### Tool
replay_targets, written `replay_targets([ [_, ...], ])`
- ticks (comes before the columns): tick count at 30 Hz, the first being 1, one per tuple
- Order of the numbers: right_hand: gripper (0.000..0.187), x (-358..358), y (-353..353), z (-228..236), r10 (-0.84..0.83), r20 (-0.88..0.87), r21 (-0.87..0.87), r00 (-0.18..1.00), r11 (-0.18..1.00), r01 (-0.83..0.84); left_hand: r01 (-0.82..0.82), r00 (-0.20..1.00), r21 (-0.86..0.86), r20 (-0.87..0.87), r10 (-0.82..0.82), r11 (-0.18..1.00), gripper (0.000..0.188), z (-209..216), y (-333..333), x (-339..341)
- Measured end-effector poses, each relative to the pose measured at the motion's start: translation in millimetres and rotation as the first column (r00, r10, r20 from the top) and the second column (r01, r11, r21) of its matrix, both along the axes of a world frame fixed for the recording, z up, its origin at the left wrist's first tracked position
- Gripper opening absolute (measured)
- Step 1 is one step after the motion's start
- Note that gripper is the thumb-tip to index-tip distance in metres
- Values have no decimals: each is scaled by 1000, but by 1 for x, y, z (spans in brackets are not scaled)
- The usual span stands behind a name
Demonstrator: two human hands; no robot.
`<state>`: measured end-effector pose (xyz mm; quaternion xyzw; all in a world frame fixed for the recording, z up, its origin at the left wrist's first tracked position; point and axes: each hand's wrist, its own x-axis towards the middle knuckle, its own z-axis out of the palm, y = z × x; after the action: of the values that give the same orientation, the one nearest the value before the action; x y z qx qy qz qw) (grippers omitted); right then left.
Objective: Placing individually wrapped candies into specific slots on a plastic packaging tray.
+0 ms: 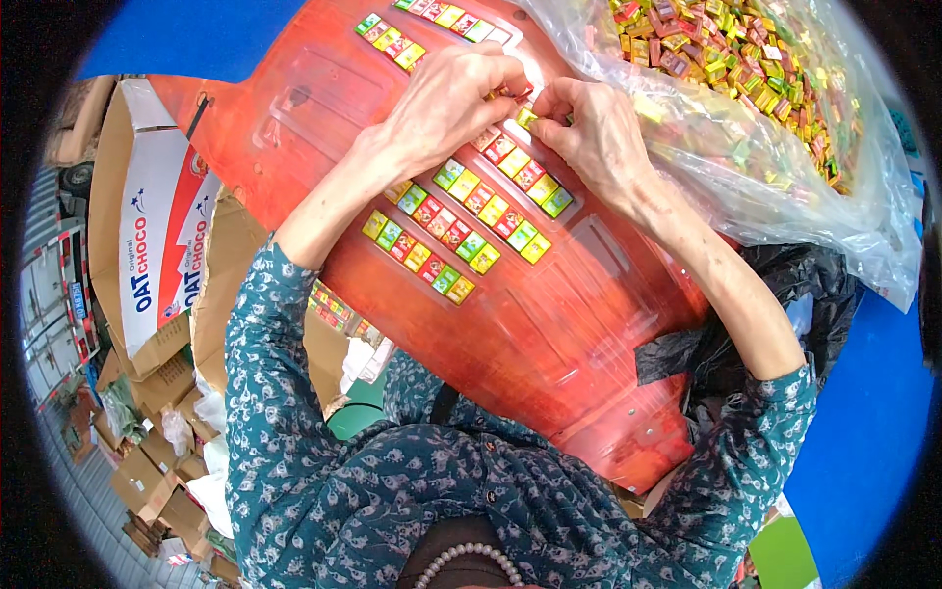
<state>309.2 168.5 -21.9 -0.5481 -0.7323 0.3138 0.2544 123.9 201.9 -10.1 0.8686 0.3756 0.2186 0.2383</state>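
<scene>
Several rows of small, flat, square-faced packets [456,230] in red, yellow and green lie on a red moulded plastic board [549,334]. My left hand [456,93] reaches over the far rows, its thumb and forefinger pinched together at a small red piece. Right beside it, my right hand [599,128] has its fingers curled and pressed together; what they hold is hidden. A yellow-green packet [527,119] lies just under the fingertips. Both hands nearly meet at the far right row, and my left hand covers part of the rows.
A clear plastic bag [706,187] at the far right holds a heap of loose packets [756,74]. A black plastic bag [800,280] lies near my right forearm. Blue surface [863,393] shows on the right. Cardboard boxes [147,226] stand on the left.
</scene>
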Motion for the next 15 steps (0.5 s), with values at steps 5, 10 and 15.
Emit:
replay_targets([
  [5, 8, -3, -2, 2, 51, 80, 75, 995, 996, -57, 24, 999, 18, -27, -23, 1000, 12, -4, 2, -2],
  [10, 9, 2, -2, 5, 156, 145, 141, 977, 974, -176, 30, 999, -18, 25, -29, 999, 12, -7, 4, -4],
  [15, 13, 14, 7, 15, 102, 8, -195, 995, 976, -99, 58, 998, -47, -3, -58, 997, 12, -5, 6, -6],
])
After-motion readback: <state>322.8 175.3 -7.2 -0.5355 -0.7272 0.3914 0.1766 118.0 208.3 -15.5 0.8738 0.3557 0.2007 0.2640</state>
